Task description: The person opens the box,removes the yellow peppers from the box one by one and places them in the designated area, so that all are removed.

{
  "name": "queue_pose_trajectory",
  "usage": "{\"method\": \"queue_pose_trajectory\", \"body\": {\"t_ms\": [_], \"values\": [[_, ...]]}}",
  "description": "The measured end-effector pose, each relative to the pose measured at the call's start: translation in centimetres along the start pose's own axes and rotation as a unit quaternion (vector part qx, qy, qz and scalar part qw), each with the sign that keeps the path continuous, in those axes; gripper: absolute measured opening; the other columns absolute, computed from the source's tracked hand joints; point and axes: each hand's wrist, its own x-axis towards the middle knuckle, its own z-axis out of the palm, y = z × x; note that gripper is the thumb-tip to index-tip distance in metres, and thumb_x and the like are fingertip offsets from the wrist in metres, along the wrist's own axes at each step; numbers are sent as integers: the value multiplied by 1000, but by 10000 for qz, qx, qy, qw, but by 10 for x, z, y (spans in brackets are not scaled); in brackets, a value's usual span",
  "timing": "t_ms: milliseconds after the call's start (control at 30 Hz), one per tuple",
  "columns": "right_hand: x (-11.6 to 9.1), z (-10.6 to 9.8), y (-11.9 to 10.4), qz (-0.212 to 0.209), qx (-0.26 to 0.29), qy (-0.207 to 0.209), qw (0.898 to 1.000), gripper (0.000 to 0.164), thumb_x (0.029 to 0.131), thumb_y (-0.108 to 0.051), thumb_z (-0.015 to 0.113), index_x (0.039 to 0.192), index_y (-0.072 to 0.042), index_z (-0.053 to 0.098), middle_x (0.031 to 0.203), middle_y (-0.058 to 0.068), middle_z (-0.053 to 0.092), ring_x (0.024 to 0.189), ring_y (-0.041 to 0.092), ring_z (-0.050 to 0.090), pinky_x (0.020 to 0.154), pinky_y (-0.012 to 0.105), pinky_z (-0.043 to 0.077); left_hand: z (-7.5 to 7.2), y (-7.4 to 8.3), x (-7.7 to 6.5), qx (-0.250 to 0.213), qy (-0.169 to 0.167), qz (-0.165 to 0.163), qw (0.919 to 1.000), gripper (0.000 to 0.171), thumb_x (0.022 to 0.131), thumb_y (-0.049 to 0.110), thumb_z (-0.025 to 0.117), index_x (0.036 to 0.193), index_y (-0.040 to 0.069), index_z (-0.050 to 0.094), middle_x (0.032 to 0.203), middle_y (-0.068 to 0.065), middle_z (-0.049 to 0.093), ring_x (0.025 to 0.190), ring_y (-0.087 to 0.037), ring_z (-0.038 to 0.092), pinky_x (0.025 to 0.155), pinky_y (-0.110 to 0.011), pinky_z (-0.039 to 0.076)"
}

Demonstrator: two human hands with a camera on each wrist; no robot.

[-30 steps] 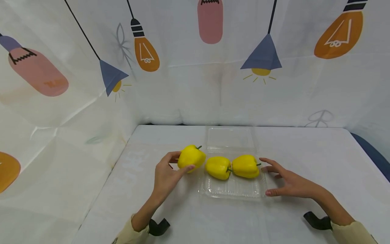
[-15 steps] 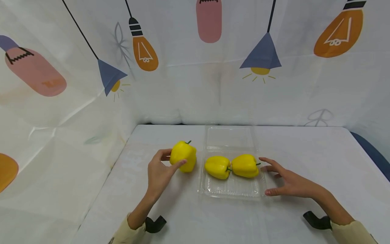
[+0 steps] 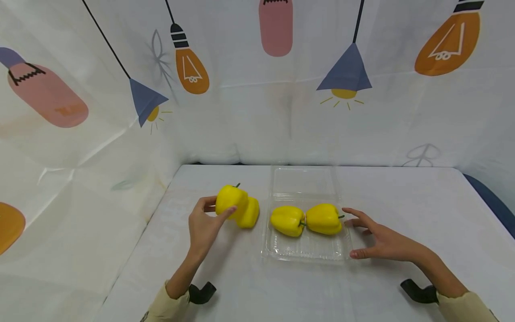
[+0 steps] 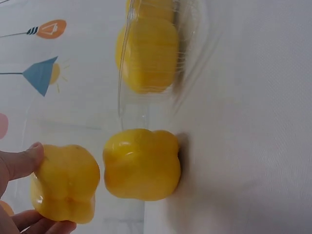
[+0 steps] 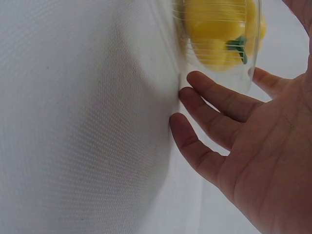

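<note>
My left hand holds a yellow bell pepper between thumb and fingers, raised above the table. In the left wrist view that held pepper is apart from a second yellow bell pepper, which rests on the table. Two more yellow bell peppers, a left one and a right one, lie side by side in a clear plastic clamshell box. At the box's right edge is my right hand, its fingers loosely spread; whether they touch the box I cannot tell.
The box's clear lid lies folded back toward the rear of the white table. A white curtain printed with lamps hangs behind and on the left side. A dark blue object shows past the right table edge.
My left hand has moved leftward, away from the box, with the bell pepper in it. The bell pepper on the table has come into view behind it. My right hand stays in place.
</note>
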Motion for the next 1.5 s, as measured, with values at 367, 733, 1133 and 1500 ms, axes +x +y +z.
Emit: {"method": "queue_pose_trajectory", "body": {"t_ms": [367,733,1133,1500], "values": [[0,0,2,-57,-42,18,10000,102,74,-45,76,150,-28,10,137,15,46,117,35,50,90,54,44,-4,-13,8,-67,219,-334,9992,59,68,45,81,108,7,60,103,-3,62,87,-17,56,72,-32,47],[1,0,3,-59,-179,80,9998,103,74,-47,76,150,-28,10,137,11,47,118,31,50,89,48,45,-9,-22,11,-97,311,-500,9982,60,68,46,81,109,7,60,105,-3,62,87,-17,55,68,-30,47],[-1,-1,-1,-208,10,1,9998,102,75,-44,76,150,-26,10,136,15,47,118,36,49,89,54,44,-8,-34,12,309,207,-734,9966,61,71,44,80,112,6,57,108,-6,60,90,-20,55,68,-31,47],[-2,-1,-1,-127,34,-1,9999,101,75,-44,77,150,-27,11,136,15,47,116,36,50,89,55,43,-4,-42,9,478,68,-959,9942,60,71,45,80,110,6,57,102,-8,62,82,-21,56,64,-31,46]]}}
